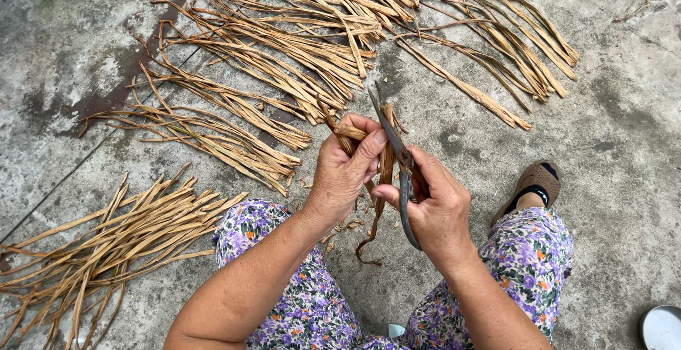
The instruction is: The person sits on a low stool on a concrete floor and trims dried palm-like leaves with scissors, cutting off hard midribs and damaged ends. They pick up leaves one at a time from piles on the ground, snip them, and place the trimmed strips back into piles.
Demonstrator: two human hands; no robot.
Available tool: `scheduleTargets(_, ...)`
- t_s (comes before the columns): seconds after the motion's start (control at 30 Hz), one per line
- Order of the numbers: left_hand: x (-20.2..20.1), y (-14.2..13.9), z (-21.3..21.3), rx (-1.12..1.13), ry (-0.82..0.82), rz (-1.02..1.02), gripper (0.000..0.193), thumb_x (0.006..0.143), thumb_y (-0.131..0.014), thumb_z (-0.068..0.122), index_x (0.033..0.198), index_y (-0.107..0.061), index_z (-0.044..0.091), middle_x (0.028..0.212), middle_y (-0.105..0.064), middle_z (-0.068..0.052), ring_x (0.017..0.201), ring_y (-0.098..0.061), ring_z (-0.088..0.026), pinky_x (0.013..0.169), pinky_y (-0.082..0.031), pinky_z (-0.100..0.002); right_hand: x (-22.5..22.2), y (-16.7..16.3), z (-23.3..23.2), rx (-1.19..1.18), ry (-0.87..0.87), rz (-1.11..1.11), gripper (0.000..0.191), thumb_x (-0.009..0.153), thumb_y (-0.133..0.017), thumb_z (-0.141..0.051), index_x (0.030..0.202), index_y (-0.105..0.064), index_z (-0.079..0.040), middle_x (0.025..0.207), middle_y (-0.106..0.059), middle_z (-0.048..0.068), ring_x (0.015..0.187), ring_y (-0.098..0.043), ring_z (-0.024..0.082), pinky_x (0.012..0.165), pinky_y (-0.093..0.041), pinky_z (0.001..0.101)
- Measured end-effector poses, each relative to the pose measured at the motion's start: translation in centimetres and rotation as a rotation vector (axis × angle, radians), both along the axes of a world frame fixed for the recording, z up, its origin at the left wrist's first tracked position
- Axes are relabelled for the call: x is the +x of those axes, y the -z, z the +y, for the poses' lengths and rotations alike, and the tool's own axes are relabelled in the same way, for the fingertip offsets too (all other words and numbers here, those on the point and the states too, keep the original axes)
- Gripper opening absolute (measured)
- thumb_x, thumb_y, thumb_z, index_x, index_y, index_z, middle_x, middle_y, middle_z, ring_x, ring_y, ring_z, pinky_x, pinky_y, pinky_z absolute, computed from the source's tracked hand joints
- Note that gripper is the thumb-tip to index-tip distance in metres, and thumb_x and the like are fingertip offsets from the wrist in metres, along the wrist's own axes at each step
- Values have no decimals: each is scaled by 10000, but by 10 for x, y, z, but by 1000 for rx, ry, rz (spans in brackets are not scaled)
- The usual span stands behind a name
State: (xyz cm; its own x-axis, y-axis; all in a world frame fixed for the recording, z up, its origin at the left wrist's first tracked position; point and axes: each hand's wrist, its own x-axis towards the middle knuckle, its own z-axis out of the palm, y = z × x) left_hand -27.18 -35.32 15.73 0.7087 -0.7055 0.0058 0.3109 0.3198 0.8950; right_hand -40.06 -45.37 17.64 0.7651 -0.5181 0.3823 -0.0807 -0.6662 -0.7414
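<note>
Scissors (397, 162) sit in the right hand (436, 212), fingers wrapped through the dark loop handles, blades pointing up and away from the person and parted a little at the tips. The left hand (344, 169) is closed around a dried leaf strip (385, 169), thumb pressed over the top where the strip bends. So the strip lies just to the left of the scissor grip, basically touching the blades, and its long axis runs almost straight down from the left fist, with the curled tail hanging below both hands toward the floral trousers (298, 300). Blades and strip are nearly parallel here, crossing at a shallow angle right by the pivot. The left hand is the one actually on the strip; the right only touches it through the blades, as far as can be seen. Both wrists are bent inward, forearms coming up from the bottom of the view over the knees. Beyond the grip, more dried strips are spread in rows on the concrete floor (624, 130), and a tidier bundle (120, 240) lies off to the left of the left arm. A brown sandal (535, 180) pokes out on the right.
</note>
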Motion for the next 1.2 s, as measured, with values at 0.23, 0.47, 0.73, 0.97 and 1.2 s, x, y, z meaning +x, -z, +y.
scheduleTargets(0.23, -7, -2, 1, 4, 30, 39, 171, 1033, -667, 231, 1053, -595, 78, 709, -530, 70, 580, -460, -9, 499, -371, -170, 1, 20, -6, 464, 10, 2, 526, 820, -877, -156, 1298, -667, -93, 826, -652, 16, 750, -607, 74, 653, -519, 244)
scheduleTargets(0.47, -8, -2, 0, 95, 57, -76, 232, 1017, -689, 227, 1159, -694, 44, 859, -695, 42, 658, -518, 0, 561, -425, -172, 4, 29, -5, 729, -164, -241, 468, 902, -768, 13, 1301, -542, -77, 1084, -698, 59, 1024, -700, 126, 875, -610, 265)
scheduleTargets(0.73, 5, 8, 0, 288, 107, -177, 304, 1004, -671, 302, 1167, -779, 69, 880, -757, -1, 753, -630, -37, 626, -514, -202, 3, 20, -31, 540, -191, -71, 545, 847, -782, 29, 1316, -529, -86, 1089, -713, 45, 1039, -707, 117, 859, -592, 259)
scheduleTargets(0.97, -1, 6, -2, 194, 106, -268, 347, 951, -702, 303, 1187, -749, 53, 1045, -717, -26, 924, -727, -102, 759, -595, -259, 7, 30, -28, 660, -202, -134, 516, 875, -772, 22, 1311, -514, -79, 1127, -722, 55, 1064, -715, 114, 882, -608, 250)
scheduleTargets(1.2, -3, -1, -4, 497, 35, -492, 329, 1070, -509, 308, 1075, -676, 25, 864, -754, -54, 735, -750, -133, 622, -620, -279, 2, 27, -27, 644, -165, -252, 451, 927, -769, -13, 1317, -553, -79, 1031, -703, 58, 986, -701, 138, 844, -578, 248)
